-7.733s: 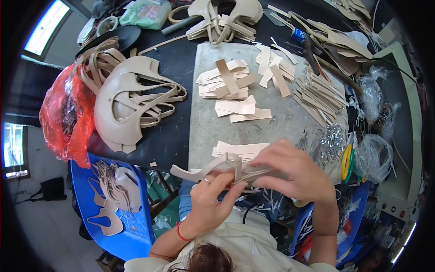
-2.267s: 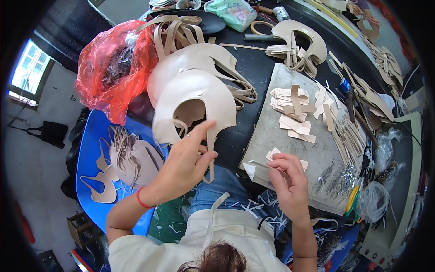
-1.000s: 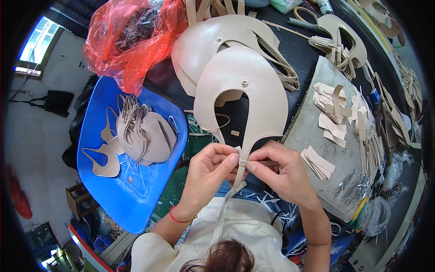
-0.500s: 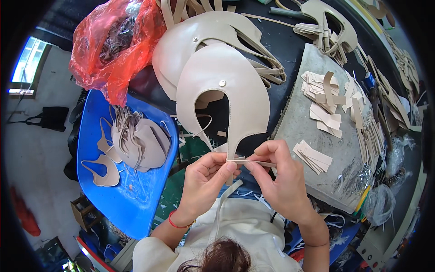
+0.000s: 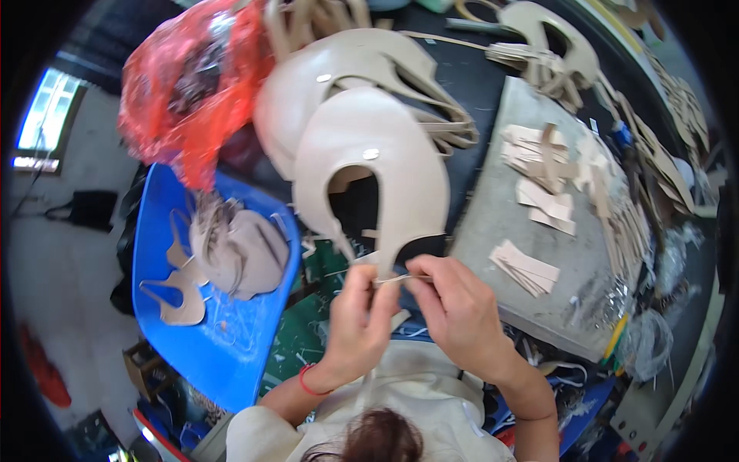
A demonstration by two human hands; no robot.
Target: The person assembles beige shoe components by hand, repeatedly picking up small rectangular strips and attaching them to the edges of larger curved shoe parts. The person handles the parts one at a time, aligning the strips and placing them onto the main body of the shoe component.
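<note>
A curved beige leather bag panel [image 5: 412, 173] with a round metal stud lies in front of me, its narrow strap end pointing toward my body. My left hand [image 5: 356, 327] is closed in a pinch on that strap end. A thin beige strip [image 5: 402, 279] crosses the strap there. My right hand [image 5: 462, 312] pinches the strip between thumb and forefinger, close to the left fingertips. Blur hides exactly how the strip meets the strap. Beyond the panel, more panels of like shape [image 5: 289, 100] lie stacked, partly beneath it.
At the left stands a blue plastic basin [image 5: 208, 362] holding smaller leather pieces [image 5: 246, 250]. Above it is a red plastic bag [image 5: 146, 92]. To the right, a grey board [image 5: 485, 239] carries short beige strips [image 5: 523, 269]. More panels [image 5: 573, 46] lie at the far right.
Both hands have drawn closer together, and less of the strip shows between them. My left hand has turned more edge-on. The whole picture has shifted slightly and blurred.
</note>
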